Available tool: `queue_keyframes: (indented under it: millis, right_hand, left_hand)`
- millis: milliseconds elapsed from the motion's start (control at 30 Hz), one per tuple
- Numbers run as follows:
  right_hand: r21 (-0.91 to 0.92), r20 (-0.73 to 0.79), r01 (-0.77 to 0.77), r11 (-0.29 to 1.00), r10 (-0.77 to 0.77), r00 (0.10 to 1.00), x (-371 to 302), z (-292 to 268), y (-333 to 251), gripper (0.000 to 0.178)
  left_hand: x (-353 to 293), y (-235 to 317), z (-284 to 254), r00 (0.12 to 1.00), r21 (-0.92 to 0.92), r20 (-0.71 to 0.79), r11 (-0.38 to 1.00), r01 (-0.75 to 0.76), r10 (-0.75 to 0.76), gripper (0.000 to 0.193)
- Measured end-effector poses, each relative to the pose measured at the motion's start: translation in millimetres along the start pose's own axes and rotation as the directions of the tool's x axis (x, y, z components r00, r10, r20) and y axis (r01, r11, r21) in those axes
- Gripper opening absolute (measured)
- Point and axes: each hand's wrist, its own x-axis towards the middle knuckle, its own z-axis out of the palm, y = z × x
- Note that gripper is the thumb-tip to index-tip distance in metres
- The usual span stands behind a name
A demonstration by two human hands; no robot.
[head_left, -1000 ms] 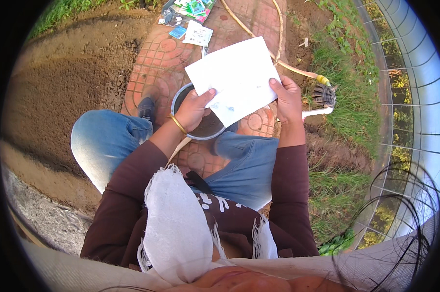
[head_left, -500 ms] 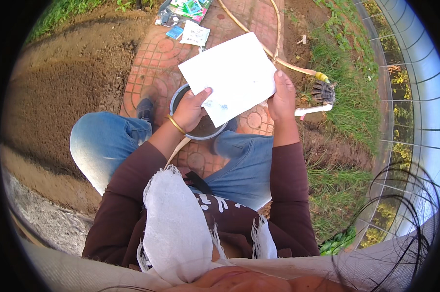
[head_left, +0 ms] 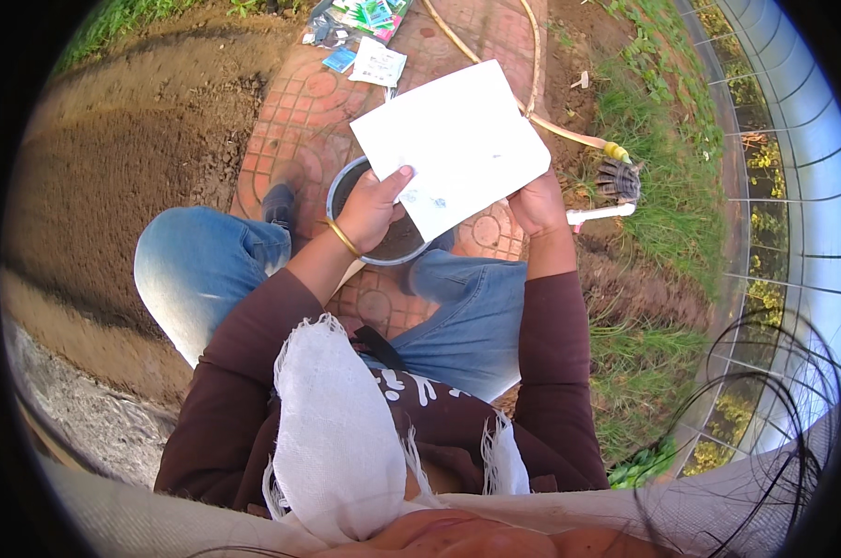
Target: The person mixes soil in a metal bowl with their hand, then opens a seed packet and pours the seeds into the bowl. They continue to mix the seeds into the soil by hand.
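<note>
A white sheet of paper (head_left: 457,139), with small bluish-grey smudges near its lower left corner, is held tilted in front of me. My left hand (head_left: 372,212), a gold bangle at its wrist, grips the lower left edge with the thumb on top. Beneath the lower right edge is my right hand (head_left: 537,203), its fingers hidden by the sheet. Below the paper a round dark tub (head_left: 394,261) with a grey-blue rim stands between my legs, partly covered; its inside looks dark and soil-like.
Red paving (head_left: 299,102) runs ahead, with a white packet (head_left: 377,63), a small blue packet (head_left: 339,59) and a tray of colourful packets (head_left: 372,17). A tan hose (head_left: 569,134) with a yellow connector lies right, near a white pipe (head_left: 606,212). Bare soil (head_left: 132,158) lies left.
The sheet has shifted slightly right. My right hand has slid lower and under its edge; the thumb that showed at the edge is now hidden. My left hand keeps its hold.
</note>
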Motion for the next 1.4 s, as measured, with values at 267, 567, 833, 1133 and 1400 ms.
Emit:
queue_keyframes:
  millis: [267, 567, 833, 1133, 1400]
  right_hand:
    - [-0.325, -0.109, 0.131, 0.937, -0.174, 0.979, 9, -6, 12, 0.038]
    - [-0.093, -0.099, -0.017, 0.996, 0.008, 0.995, -1, 26, 7, 0.048]
    - [-0.261, -0.081, 0.028, 0.965, -0.051, 0.995, -7, 10, 12, 0.045]
    - [-0.478, -0.111, 0.104, 0.872, -0.177, 0.978, 2, -22, 15, 0.045]
    - [-0.199, -0.195, 0.104, 0.974, -0.143, 0.970, -2, -9, 8, 0.044]
  left_hand:
    - [3, -10, -4, 0.999, 0.020, 0.011, 0.999, 0.036, -0.036, 0.027]
    - [-2, -3, -1, 0.988, -0.151, 0.091, 0.979, 0.138, -0.125, 0.032]
    - [3, -6, -3, 0.980, -0.092, 0.168, 0.988, 0.128, -0.111, 0.034]
    - [19, -13, -17, 0.987, -0.015, 0.142, 0.997, 0.081, -0.078, 0.050]
    - [20, -9, -20, 0.958, -0.330, 0.279, 0.932, 0.152, -0.058, 0.060]
